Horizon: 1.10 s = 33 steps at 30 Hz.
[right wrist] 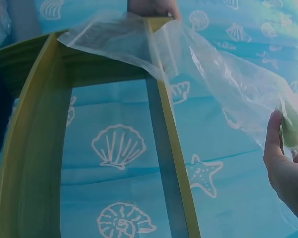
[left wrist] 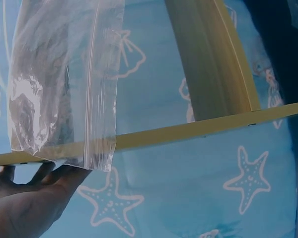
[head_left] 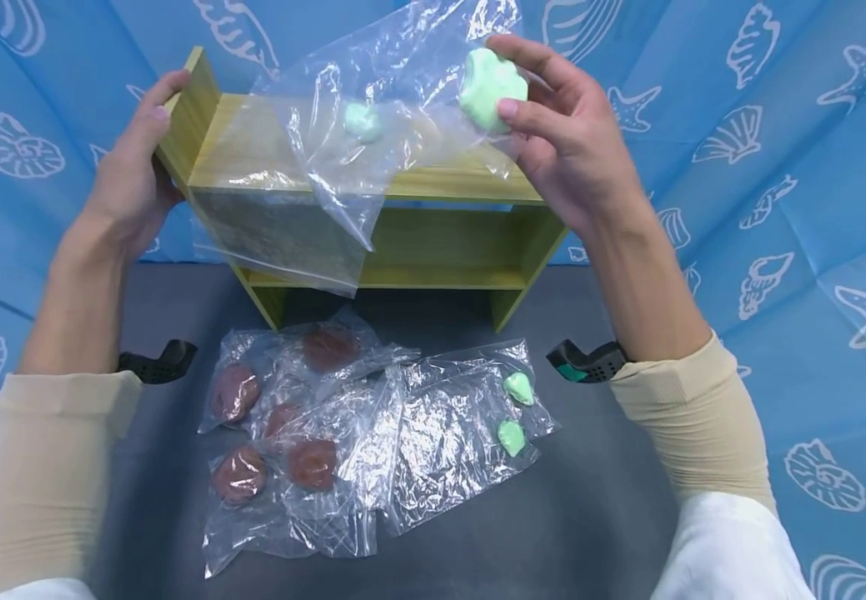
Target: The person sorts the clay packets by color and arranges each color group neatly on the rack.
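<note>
Clear zip-top bag [head_left: 312, 146], thin, glossy and creased, slants across the yellowish wooden shelf [head_left: 448, 242], its zip edge hanging nearest, before the shelf's front. Farther up, a small mint-green lump [head_left: 362, 122] shows rounded and a little hazy through the plastic. At the raised end, the right hand [head_left: 571, 129] pinches a larger, matte mint-green piece [head_left: 488, 96] with a bumpy, lobed outline. The left hand [head_left: 127, 167] grips the side panel [head_left: 191, 129]. Behind hangs a blue curtain [head_left: 785, 208] printed with white shells.
</note>
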Motion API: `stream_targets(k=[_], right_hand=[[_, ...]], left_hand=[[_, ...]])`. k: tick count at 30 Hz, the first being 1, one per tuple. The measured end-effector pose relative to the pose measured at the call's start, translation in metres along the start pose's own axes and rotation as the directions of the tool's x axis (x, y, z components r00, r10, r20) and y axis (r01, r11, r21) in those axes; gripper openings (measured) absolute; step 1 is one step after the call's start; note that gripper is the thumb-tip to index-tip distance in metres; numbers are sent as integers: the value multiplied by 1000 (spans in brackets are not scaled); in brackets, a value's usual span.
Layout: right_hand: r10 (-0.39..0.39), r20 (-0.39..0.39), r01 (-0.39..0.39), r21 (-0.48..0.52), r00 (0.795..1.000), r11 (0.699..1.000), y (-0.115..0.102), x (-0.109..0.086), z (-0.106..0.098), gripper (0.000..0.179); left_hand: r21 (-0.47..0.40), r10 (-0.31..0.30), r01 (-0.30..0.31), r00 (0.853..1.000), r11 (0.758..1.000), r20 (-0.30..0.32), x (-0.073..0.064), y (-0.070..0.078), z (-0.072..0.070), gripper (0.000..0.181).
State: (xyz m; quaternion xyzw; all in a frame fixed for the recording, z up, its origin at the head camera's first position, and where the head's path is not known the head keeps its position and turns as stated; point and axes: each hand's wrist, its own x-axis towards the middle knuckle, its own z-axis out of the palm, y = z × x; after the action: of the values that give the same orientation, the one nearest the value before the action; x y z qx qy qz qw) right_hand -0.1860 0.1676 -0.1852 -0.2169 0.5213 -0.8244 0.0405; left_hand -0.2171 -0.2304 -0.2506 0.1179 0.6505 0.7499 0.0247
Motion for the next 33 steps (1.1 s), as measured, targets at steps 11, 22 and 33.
stream_targets(k=[11, 22, 33], right_hand=[[67, -92, -68, -8, 993, 998, 21, 34, -5, 38], [191, -184, -229, -213, 964, 950, 41, 48, -14, 38], [155, -195, -249, -714, 968, 654, 52, 54, -17, 41]], left_hand=[[-19, 16, -16, 1000, 1000, -5, -1, 0, -3, 45], [33, 21, -21, 999, 999, -24, -4, 2, -4, 44], [65, 15, -13, 999, 998, -33, -4, 3, -3, 45]])
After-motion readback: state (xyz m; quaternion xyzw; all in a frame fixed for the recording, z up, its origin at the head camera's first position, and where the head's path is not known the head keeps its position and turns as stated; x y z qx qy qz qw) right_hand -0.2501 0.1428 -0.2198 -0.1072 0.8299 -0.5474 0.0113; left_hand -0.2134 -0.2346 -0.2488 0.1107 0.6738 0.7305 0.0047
